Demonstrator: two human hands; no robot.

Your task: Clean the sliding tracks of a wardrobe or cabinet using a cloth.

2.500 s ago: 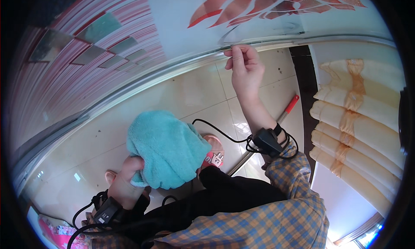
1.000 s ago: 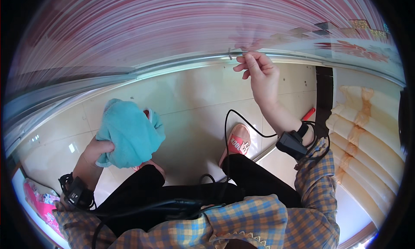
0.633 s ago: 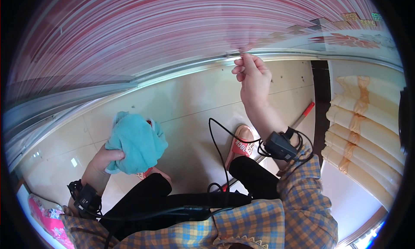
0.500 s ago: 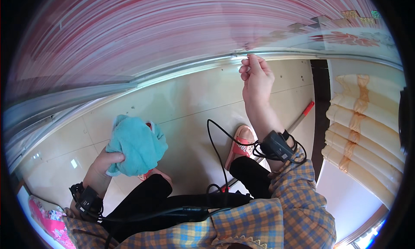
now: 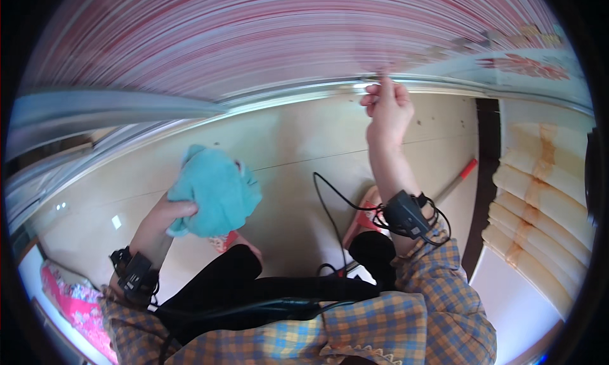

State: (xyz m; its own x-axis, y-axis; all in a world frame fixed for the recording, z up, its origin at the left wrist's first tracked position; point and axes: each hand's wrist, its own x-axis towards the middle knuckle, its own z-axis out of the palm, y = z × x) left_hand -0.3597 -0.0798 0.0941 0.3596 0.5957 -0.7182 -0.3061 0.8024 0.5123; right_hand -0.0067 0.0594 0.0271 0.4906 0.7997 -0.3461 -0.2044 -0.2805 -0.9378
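Going left to right: way over on the left edge I've got some pink flowery fabric [image 5: 76, 308], nowhere near anything I'm holding. Next in is my left hand [image 5: 170, 214], closed firmly around a bunched teal cloth [image 5: 216, 190], thumb on the near side. The cloth is up in the air above the shiny tiled floor [image 5: 285, 136]. It looks fluffy and floppy, so I'd call it light, soft and basically unbreakable. Bunching a corner like this seems fine, though I'd expect loose folds to sag.

Past that, the glossy striped panel [image 5: 273, 41] stretches across the top, with a metal rail [image 5: 288, 92] along its near edge. It looks stiff, smooth and probably slippery, maybe heavy, and I'd treat it as fragile in case it's glass. The edge beats the flat face for a hold imo.

My right hand [image 5: 388, 108] is up at that rail, fingers partly curled, one digit stretched to the edge. Can't tell if it's pinching anything. Far right, just a pleated cream curtain [image 5: 533, 194].
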